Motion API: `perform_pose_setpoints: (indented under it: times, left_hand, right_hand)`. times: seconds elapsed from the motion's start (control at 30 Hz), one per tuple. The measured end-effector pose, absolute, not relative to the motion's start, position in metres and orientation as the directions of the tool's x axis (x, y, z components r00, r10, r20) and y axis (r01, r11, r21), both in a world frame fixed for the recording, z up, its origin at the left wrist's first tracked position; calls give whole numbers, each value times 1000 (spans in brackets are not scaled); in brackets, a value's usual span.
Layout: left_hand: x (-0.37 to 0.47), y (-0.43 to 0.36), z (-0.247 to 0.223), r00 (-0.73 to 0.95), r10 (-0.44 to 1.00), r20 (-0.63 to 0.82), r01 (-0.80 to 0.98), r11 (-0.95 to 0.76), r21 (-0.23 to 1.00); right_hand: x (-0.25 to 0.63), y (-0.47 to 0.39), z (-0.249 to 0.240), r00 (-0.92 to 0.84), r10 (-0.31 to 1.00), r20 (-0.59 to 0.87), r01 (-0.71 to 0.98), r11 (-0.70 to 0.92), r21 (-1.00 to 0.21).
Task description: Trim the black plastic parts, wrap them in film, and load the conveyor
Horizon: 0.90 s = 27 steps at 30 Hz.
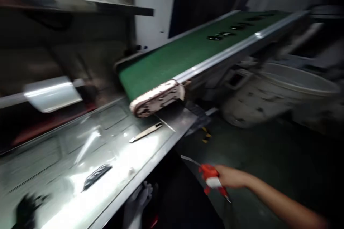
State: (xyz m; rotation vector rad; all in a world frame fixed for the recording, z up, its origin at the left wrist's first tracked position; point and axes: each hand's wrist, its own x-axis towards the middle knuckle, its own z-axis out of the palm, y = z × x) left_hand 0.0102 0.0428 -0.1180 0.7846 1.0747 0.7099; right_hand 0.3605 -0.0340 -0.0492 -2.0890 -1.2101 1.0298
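Note:
My right hand [232, 177], bare, is closed around a red air blow gun [211, 176] with a white patch. Its thin metal nozzle points left toward the worktable, and a metal fitting shows at its lower end. Below the front edge of the table, a grey-gloved hand [139, 198], seemingly my left, is dim and blurred; its fingers look apart with nothing seen in them. On the brightly lit glossy worktable [113, 200] lie a flat dark piece [96, 177] and a pale, slim cutter-like tool [146, 132].
A green conveyor belt [172, 66] slopes up to the right, carrying several small black pieces [215, 38]. A large pale tub [295, 78] stands right of it. A shelf [80, 3] overhangs the table. A dark, blurred object [25, 211] is at the lower left.

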Motion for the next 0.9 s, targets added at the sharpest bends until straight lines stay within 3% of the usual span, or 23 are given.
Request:
perform_pose_setpoints:
  times: [0.1, 0.23, 0.33, 0.43, 0.53, 0.73, 0.83, 0.9]
  left_hand:
    - [33, 30, -129, 324, 760, -563, 1, 595, 803]
    - [39, 15, -110, 325, 773, -545, 151, 527, 836]
    - [35, 8, -75, 290, 835, -468, -39, 499, 866]
    - [34, 9, -39, 187, 909, -372, -368, 416, 832]
    - [33, 14, -14, 103, 955, -279, -638, 279, 718]
    - [29, 23, -3, 64, 965, -256, -786, 207, 583]
    - [27, 25, -6, 71, 970, -234, -806, 194, 560]
    - [25, 27, -9, 70, 976, -208, -806, 178, 565]
  right_hand:
    - [405, -35, -51, 416, 869, -266, 421, -444, -791]
    - [415, -2, -79, 565, 825, -3, 439, -304, -845]
    - [389, 36, -113, 589, 807, 54, 443, -265, -856]
    - [361, 60, -145, 626, 780, -33, 406, -361, -839]
    - [347, 70, -168, 643, 750, -157, 378, -489, -786]
    - [330, 70, -179, 432, 840, -330, 421, -511, -749]
    - [307, 58, -144, 185, 895, -405, 420, -445, -791]
    - [287, 53, -102, 17, 930, -368, 417, -341, -843]
